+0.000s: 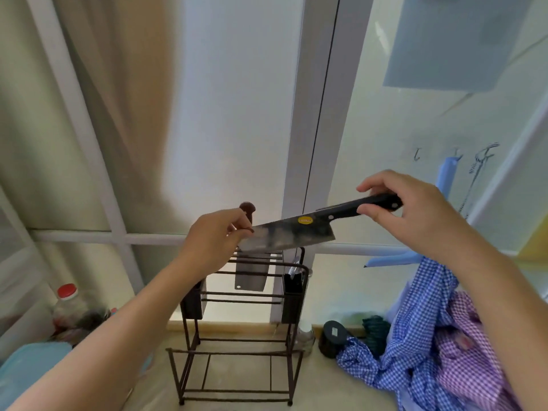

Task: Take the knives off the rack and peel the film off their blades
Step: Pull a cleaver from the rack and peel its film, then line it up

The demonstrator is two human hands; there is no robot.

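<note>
Right grip [415, 209] on knife [296, 232], cleaver [250, 272] behind, checked cloth [430, 336] beside rack [237, 351]

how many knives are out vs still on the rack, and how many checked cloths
Black-handled knife with yellow sticker, held above the rack by left hand and right hand: 1
Brown-handled cleaver in black wire rack: 1
Blue checked cloth: 1
Purple checked cloth: 1
Total: 4
</note>
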